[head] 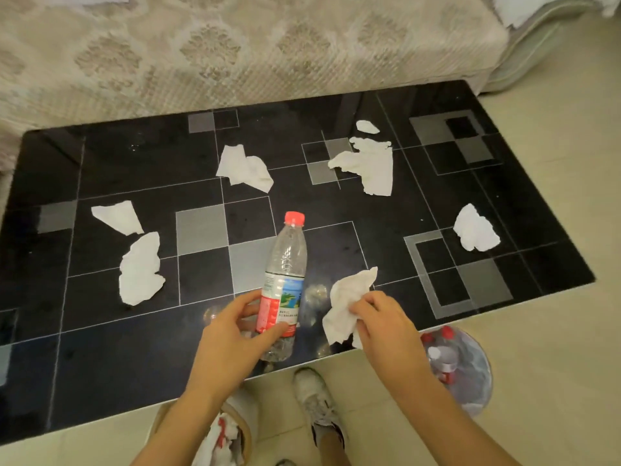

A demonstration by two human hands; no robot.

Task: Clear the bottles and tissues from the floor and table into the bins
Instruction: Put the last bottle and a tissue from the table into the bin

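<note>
Clear thin plastic, the empty bottle (284, 284) at lower centre of the head view is gripped around its label by the left hand (235, 331), fingers wrapped; it looks light and crushable, so the stiffer label band suits. The right hand (383, 326) pinches a soft, weightless tissue (347, 304) just right, above the black glass table (100, 348); a bin (470, 375) of bottles sits lower right.

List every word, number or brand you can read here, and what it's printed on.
Nothing can be read.
Bottle label: small print, too blurred to read.
Bottles in the bin: red labels, too blurred to read.
</note>
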